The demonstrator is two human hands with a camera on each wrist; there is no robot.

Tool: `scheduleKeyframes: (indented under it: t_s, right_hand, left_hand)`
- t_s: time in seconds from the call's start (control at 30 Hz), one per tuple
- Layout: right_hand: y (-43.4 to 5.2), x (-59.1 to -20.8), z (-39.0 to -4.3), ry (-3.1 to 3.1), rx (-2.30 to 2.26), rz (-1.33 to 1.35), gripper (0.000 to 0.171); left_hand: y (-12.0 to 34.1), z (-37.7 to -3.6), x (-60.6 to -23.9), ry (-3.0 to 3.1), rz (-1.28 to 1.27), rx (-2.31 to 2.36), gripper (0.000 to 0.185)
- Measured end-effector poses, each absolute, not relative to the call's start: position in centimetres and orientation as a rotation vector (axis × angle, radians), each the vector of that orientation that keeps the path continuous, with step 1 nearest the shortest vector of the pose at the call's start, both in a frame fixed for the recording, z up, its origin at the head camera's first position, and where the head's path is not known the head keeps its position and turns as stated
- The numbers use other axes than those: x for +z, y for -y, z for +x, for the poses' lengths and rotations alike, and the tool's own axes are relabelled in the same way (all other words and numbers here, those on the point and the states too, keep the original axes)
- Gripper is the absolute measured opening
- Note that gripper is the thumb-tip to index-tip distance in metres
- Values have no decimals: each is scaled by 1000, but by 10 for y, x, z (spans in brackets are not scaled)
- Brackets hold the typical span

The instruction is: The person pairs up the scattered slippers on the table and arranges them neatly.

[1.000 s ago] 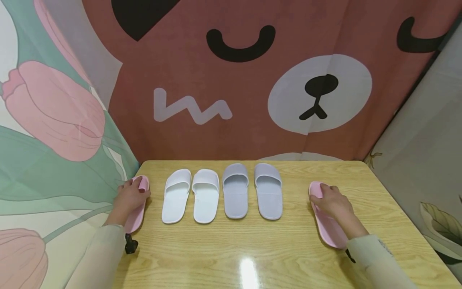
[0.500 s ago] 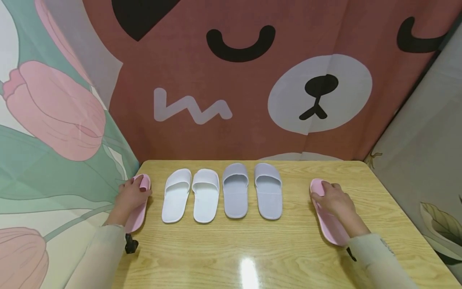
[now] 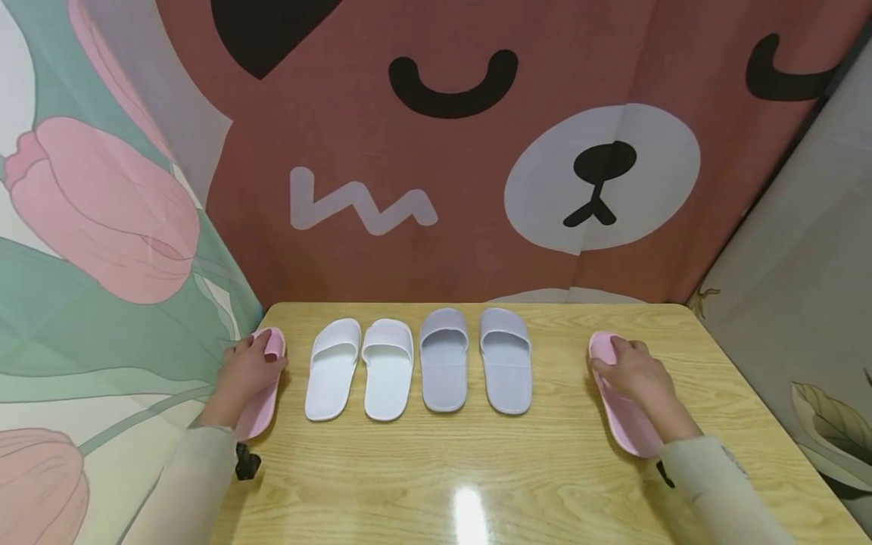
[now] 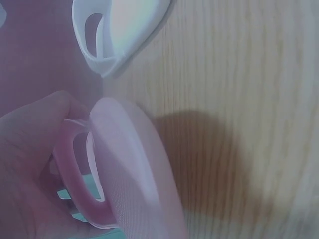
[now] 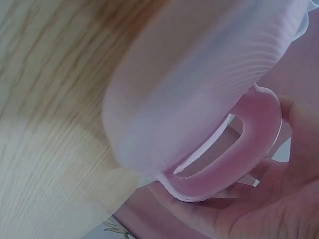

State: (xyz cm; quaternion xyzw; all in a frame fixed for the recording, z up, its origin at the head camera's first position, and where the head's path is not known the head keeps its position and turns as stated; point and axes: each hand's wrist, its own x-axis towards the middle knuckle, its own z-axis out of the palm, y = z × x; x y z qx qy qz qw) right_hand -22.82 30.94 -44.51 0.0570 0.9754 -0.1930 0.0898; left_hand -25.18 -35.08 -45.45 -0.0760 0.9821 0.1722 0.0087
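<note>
At the table's left edge my left hand (image 3: 248,371) grips a pink slipper (image 3: 259,415) across its strap. In the left wrist view the strap (image 4: 82,184) sits between thumb and fingers, and the sole casts a shadow on the wood. On the right side my right hand (image 3: 635,372) holds the other pink slipper (image 3: 630,424) by its strap, toe pointing away from me. The right wrist view shows fingers and thumb around that strap (image 5: 249,154). Each hand hides part of its slipper's upper.
Between the hands stand two white slippers (image 3: 331,382) and two grey slippers (image 3: 444,378) in a row on the wooden table (image 3: 381,484). A bear-print cloth (image 3: 477,257) hangs behind, with a floral cloth (image 3: 136,341) close along the left.
The right hand has moved the pink slipper slightly away from me and a little to the right. The left hand has shifted its slipper only slightly. White and grey slippers stay put.
</note>
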Motion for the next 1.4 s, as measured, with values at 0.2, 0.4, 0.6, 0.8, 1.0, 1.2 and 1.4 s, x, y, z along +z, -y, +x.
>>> scheduleKeyframes:
  t_s: [0.2,0.4,0.6,0.8,1.0,1.2,1.4]
  right_hand:
    - [-312,-443,-229,-2904,-582,164,91]
    - [-314,-442,-230,-2899,-589,171,92]
    - [-315,-442,-231,-2911,-579,163,91]
    - [-316,-440,-231,-2910,-574,168,91]
    - [-318,-440,-230,-2904,-582,188,91]
    - [-321,-440,-230,-2896,-600,199,95]
    - [-322,-440,-230,-2895,-619,219,93]
  left_hand:
    - [348,-248,-451,-3064,-243,537,79]
    - [346,-248,-450,-3080,-220,529,80]
    - [344,-249,-450,-3117,-178,521,79]
    - [340,-246,-446,-3132,-160,516,78]
    - [335,-243,-442,-3133,-159,527,78]
    - [333,-243,-443,-3146,-140,519,79]
    - [331,-245,-443,-3165,-109,533,79]
